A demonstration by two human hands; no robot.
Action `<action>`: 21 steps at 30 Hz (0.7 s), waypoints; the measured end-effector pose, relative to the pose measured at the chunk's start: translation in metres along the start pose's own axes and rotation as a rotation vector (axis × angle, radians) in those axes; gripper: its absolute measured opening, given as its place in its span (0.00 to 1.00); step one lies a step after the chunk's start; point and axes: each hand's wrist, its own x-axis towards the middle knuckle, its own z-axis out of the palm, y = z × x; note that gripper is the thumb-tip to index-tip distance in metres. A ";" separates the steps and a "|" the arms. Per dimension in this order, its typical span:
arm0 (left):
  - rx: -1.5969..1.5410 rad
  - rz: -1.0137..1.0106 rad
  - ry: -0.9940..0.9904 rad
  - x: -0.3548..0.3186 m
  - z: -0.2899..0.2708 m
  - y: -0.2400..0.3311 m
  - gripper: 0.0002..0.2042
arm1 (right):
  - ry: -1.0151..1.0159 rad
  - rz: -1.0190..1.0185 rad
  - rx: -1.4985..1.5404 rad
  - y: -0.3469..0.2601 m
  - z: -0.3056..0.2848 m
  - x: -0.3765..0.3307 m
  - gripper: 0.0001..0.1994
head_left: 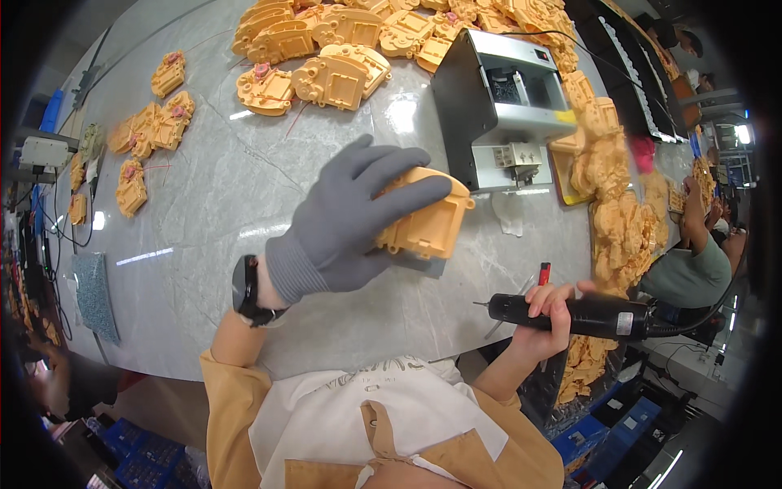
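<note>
In a grey knit glove, my left hand [346, 212] grips an orange plastic housing [432, 224] above the middle of the table; its fingers wrap over the top, and a small grey piece shows under it. My bare right hand [550, 322] is closed round a black electric screwdriver [603, 316], its thin bit pointing left toward the housing but apart from it. Just beyond the housing stands a black and silver screw feeder [505, 110] with a metal outlet block at its front.
Orange housings are heaped at the back [350, 28] and along the right side [619, 220]; several more lie at the left [151, 126]. A clear bag of small screws [96, 297] rests at the left edge. A red-tipped tool [544, 273] lies by my right hand. A co-worker [688, 269] sits at right.
</note>
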 end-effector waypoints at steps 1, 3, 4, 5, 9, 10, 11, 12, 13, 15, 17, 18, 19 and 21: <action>-0.109 -0.032 -0.051 0.000 0.009 -0.006 0.33 | -0.006 0.007 -0.007 0.000 0.001 -0.001 0.20; 0.011 0.013 -0.233 -0.002 0.023 -0.012 0.34 | -0.015 0.023 0.007 -0.001 0.002 -0.002 0.20; 0.063 -0.021 -0.276 -0.002 0.026 -0.011 0.34 | -0.010 0.029 0.012 -0.001 0.002 -0.003 0.21; 0.114 -0.055 -0.319 -0.003 0.028 -0.009 0.34 | -0.005 0.024 0.015 0.000 0.000 -0.002 0.21; 0.263 -0.117 -0.295 -0.014 0.034 -0.005 0.37 | 0.015 0.013 -0.009 0.000 -0.003 -0.001 0.21; 0.249 -0.131 -0.298 -0.016 0.035 -0.003 0.38 | 0.015 0.013 -0.020 0.000 -0.002 -0.001 0.21; 0.236 -0.146 -0.300 -0.017 0.036 -0.001 0.39 | 0.012 0.017 -0.023 0.000 -0.002 -0.002 0.21; 0.222 -0.162 -0.303 -0.019 0.037 0.002 0.40 | 0.009 0.022 -0.026 0.001 -0.002 -0.002 0.21; 0.225 -0.172 -0.302 -0.020 0.036 0.005 0.41 | 0.009 0.025 -0.022 0.001 -0.001 -0.003 0.21; 0.228 -0.194 -0.302 -0.022 0.035 0.010 0.43 | -0.005 0.030 -0.003 0.001 0.001 -0.004 0.21; 0.167 -0.125 -0.150 -0.015 0.012 0.024 0.42 | -0.011 0.010 0.010 0.000 -0.001 -0.004 0.21; 0.133 -0.090 -0.076 -0.011 -0.002 0.031 0.42 | -0.012 -0.012 0.016 0.001 -0.002 -0.002 0.21; 0.124 -0.026 0.132 -0.010 -0.017 0.037 0.41 | -0.019 -0.033 0.021 -0.001 -0.003 -0.001 0.21; 0.129 0.027 0.119 -0.005 0.009 0.023 0.37 | -0.038 -0.096 0.047 -0.003 0.001 0.012 0.22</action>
